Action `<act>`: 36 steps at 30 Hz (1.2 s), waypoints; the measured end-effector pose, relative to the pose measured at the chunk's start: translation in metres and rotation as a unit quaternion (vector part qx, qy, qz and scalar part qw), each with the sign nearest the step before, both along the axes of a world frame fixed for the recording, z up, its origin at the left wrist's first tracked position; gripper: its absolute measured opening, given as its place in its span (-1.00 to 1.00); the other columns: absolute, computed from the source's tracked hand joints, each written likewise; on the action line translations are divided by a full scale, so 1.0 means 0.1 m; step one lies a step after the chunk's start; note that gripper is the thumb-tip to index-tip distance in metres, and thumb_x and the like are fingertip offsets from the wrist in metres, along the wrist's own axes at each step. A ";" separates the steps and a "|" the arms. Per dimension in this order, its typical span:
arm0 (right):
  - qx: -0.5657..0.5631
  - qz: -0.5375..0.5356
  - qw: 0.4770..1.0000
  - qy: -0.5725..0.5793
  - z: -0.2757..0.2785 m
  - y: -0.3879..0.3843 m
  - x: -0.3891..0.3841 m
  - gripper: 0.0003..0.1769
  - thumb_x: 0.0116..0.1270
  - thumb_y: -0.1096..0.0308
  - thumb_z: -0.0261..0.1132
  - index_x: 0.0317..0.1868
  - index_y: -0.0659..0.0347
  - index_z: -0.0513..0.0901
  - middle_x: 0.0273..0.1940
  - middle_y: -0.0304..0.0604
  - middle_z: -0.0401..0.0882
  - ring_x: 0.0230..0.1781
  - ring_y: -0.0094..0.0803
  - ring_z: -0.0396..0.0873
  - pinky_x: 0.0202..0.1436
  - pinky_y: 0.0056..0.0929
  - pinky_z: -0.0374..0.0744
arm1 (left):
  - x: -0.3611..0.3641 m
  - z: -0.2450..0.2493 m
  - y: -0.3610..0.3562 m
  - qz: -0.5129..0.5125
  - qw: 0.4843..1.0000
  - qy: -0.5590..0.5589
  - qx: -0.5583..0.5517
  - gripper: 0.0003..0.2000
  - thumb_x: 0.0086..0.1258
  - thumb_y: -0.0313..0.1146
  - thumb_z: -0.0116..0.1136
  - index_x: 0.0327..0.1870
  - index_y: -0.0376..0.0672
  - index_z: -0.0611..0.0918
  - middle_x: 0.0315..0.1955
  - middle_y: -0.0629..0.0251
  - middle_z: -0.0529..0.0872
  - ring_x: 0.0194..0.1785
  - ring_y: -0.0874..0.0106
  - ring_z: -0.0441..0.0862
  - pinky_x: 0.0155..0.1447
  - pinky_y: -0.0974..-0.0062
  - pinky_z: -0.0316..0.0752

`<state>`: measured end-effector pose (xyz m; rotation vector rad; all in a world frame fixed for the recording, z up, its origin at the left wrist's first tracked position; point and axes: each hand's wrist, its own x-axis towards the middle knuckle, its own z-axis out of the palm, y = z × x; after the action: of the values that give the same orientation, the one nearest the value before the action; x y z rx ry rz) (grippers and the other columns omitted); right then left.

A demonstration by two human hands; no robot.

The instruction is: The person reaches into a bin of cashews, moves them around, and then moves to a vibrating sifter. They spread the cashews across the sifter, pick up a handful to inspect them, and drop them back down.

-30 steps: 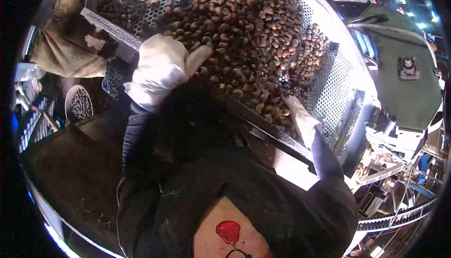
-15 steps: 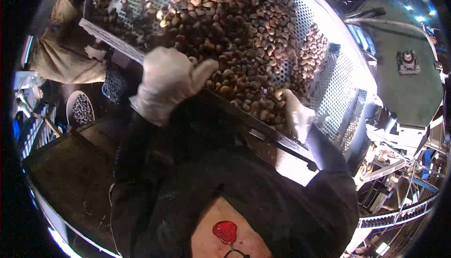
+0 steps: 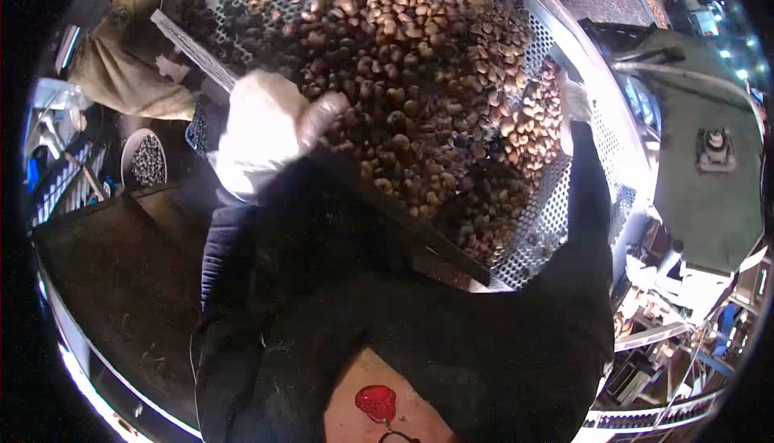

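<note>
A heap of brown nuts, which look like cashews in their shells [image 3: 403,112], lies on a perforated metal tray [image 3: 556,205]. My left hand [image 3: 262,133], in a white glove, is closed over the tray's near left rim [image 3: 193,48]. Its thumb points inward over the nuts, and glare washes out the fingers. On the far right of the tray my gloved right hand [image 3: 574,104] lies against the outer side of the nuts. Its fingers look stretched out, partly lost in the bright light.
To the left stand a tub of dark nuts [image 3: 147,161] and a draped sack [image 3: 129,72]. A brown flat surface [image 3: 121,274] lies below them. Green machinery [image 3: 709,177] rises on the right, with metal frames beneath it.
My right hand has moved from the tray's near edge up and outward to the right side of the nuts. My left hand has shifted slightly left at the rim.
</note>
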<state>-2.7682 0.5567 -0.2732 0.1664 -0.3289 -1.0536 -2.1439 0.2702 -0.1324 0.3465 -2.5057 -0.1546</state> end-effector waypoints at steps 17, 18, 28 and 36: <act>0.285 0.169 0.246 0.911 1.14 0.76 3.31 -0.56 0.91 -0.02 0.17 0.45 0.10 0.70 0.09 -0.18 0.80 -0.06 -0.47 0.76 0.09 -0.42 0.74 | -0.08 -0.02 0.12 -0.078 0.997 0.029 -0.005 -0.51 0.51 -0.33 0.67 -0.61 0.07 0.55 -0.69 0.38 0.33 -0.64 0.25 0.37 -0.51 0.13 0.22; 0.312 0.161 0.275 0.895 1.19 0.76 3.40 -0.53 0.92 -0.04 0.16 0.48 0.08 0.69 0.12 -0.17 0.80 -0.04 -0.47 0.76 0.11 -0.41 0.73 | -0.01 -0.10 -0.01 -0.065 0.997 0.030 -0.029 -0.45 0.52 -0.23 0.70 -0.64 0.08 0.51 -0.71 0.39 0.31 -0.67 0.23 0.33 -0.50 0.15 0.22; 0.518 -0.024 0.460 0.721 1.62 0.34 3.76 -0.40 0.98 -0.14 0.01 0.69 -0.04 0.66 0.27 -0.21 0.85 -0.01 -0.48 0.71 0.20 -0.45 0.64 | -0.01 -0.21 0.04 -0.055 0.998 0.014 -0.033 -0.61 0.55 -0.11 0.62 -0.50 0.10 0.67 -0.69 0.35 0.39 -0.63 0.24 0.42 -0.48 0.19 0.25; 0.435 -0.294 0.539 0.658 2.45 -0.18 3.42 0.10 0.82 -0.52 0.13 0.82 0.36 0.36 0.38 0.11 0.72 0.17 -0.11 0.80 0.19 -0.04 0.84 | 0.01 -0.12 0.06 -0.021 0.999 0.033 0.017 -0.45 0.63 -0.18 0.50 -0.66 -0.02 0.52 -0.72 0.19 0.43 -0.59 0.01 0.48 -0.41 -0.05 0.31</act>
<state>-2.4259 0.5391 -0.0283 0.0945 1.7090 -1.6317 -2.1432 0.2761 -0.1447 0.2973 -2.4482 -0.2225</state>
